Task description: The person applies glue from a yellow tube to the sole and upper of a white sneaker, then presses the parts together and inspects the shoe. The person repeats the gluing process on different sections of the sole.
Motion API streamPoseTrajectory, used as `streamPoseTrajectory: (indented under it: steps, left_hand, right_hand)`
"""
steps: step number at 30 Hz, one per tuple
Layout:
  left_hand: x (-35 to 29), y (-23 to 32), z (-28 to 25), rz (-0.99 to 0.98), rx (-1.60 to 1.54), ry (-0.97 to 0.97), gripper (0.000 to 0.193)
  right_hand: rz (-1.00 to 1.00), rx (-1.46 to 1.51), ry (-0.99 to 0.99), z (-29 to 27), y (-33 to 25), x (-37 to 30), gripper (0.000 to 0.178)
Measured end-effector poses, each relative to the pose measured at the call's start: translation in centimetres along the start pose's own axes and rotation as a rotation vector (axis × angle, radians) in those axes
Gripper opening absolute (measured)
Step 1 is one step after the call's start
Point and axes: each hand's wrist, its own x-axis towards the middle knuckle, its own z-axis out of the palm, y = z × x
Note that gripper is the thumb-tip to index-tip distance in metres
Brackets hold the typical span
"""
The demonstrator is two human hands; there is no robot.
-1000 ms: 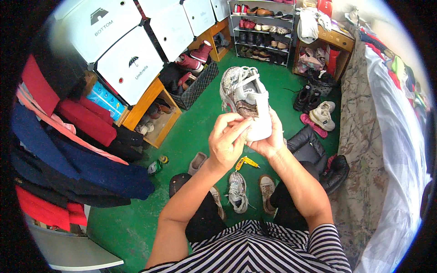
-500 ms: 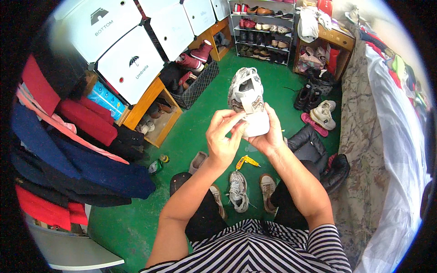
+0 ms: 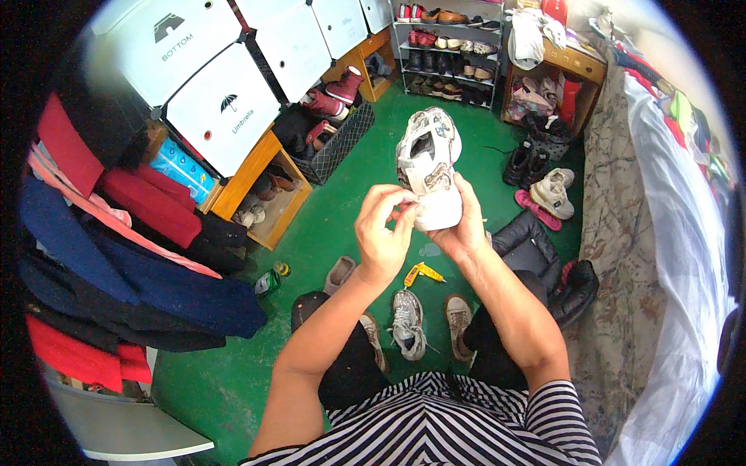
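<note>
A white sneaker (image 3: 437, 180) with brown patterned panels is held up in front of me, its rounded toe pointing toward me. My right hand (image 3: 468, 224) grips it along the right side of the toe, thumb on the upper and fingers underneath. My left hand (image 3: 382, 237) is closed in a pinch at the left edge of the toe, touching the shoe; whether something small sits between those fingertips is hidden. On the floor below lie a yellow pistol-shaped tool (image 3: 424, 273), resembling a glue gun, and a grey laced sneaker (image 3: 407, 328) between my feet.
A green bottle (image 3: 266, 283) and a beige shoe (image 3: 339, 273) are on the green floor at left. Black padded clothing (image 3: 527, 245) lies by my right knee. A shoe rack (image 3: 449, 54) stands at the back, a bed (image 3: 614, 233) at right, and hanging clothes (image 3: 140, 272) at left.
The sneaker has tilted and shifted slightly to the right and up in my right hand. My left fingers have drawn closer together at its toe edge.
</note>
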Motion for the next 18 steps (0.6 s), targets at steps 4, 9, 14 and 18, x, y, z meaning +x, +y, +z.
streamPoseTrajectory:
  steps: [4,9,14,18]
  left_hand:
    - [0.1,0.0,-0.1,-0.034,-0.045,-0.054,0.013]
    - [0.1,0.5,-0.3,-0.053,-0.066,-0.058,0.013]
    - [0.6,0.8,-0.4,0.199,0.180,-0.019,0.015]
    - [1.1,0.5,-1.0,0.259,0.238,-0.095,0.014]
  right_hand:
    - [-0.020,-0.029,-0.042,-0.4,-0.1,-0.1,0.057]
    - [-0.066,-0.015,-0.015,-0.4,0.0,0.1,0.053]
    - [-0.126,-0.039,-0.017,-0.6,0.1,0.3,0.051]
    - [-0.130,-0.069,-0.042,-0.3,-0.3,0.2,0.050]
